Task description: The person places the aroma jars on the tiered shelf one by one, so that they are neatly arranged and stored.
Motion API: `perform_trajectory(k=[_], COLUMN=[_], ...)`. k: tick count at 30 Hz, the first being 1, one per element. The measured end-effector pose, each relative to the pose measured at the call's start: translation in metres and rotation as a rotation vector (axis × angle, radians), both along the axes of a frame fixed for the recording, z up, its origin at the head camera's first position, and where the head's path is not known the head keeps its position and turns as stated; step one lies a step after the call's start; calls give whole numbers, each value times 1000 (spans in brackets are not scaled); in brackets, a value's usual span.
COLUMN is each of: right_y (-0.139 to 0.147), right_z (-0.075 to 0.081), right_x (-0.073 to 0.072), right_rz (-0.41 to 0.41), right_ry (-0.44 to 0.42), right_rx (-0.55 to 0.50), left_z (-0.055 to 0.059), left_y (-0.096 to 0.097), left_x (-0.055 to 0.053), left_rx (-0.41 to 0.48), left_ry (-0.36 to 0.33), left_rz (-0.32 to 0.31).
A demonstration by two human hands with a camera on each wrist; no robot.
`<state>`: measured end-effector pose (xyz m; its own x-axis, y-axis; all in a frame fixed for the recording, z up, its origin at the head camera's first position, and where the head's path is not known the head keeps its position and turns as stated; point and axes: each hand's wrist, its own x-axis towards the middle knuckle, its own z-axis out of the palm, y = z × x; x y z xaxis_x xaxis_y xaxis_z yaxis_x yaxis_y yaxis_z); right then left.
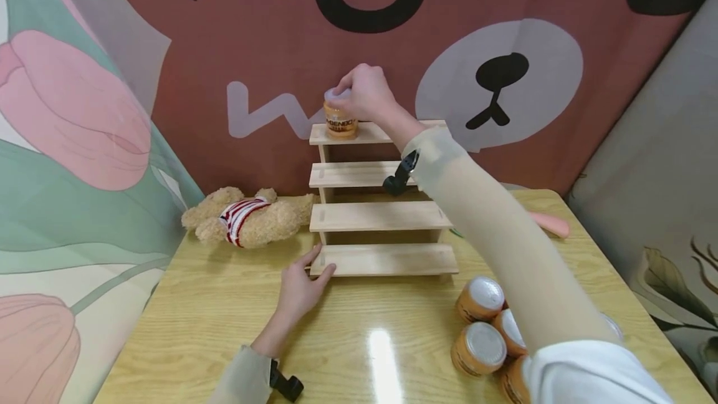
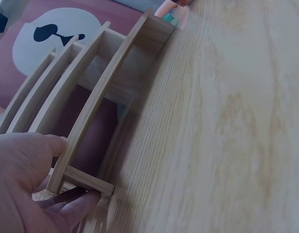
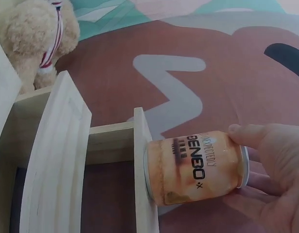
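Note:
My right hand (image 1: 367, 92) grips an orange can (image 1: 340, 122) by its upper rim, thumb on one side and fingers on the other. The can stands upright at the left end of the top step of a four-step wooden display rack (image 1: 384, 260). In the right wrist view the base of the can (image 3: 195, 167) meets the shelf board, and dark lettering shows on its side. Down at the bottom step, my left hand (image 1: 300, 285) holds the rack's left end. Its thumb and fingers lie around that corner in the left wrist view.
Several more orange cans (image 1: 478, 349) stand grouped at the right front of the wooden table (image 1: 348, 335), partly behind my right arm. A plush toy (image 1: 263, 220) in a striped garment lies left of the rack. Behind it, a pink object (image 1: 551, 224) lies at the right; a printed cloth hangs at the back.

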<state>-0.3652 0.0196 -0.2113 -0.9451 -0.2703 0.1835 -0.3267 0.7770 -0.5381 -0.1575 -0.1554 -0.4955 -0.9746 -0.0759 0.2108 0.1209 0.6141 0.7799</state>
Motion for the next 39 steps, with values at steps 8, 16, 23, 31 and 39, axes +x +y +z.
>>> perform_trajectory(k=[8,16,23,31,39], right_y=[2,17,55,108,161], right_z=[2,15,24,28,3], right_x=[-1,4,27,53,65], right_rz=[18,108,159,175,203], right_ry=[0,47,172,164,233], right_rx=[-3,16,67,61,103], left_z=[3,8,6,4,0], left_y=[-1,-3,-5,-9,-9], left_x=[-1,-9,-12,-12,-11], left_rx=[-4,-15,-20,-20,-12], left_ry=[-31,-24,-32,-17,-22], left_rz=[-3,-9,1,16,6])
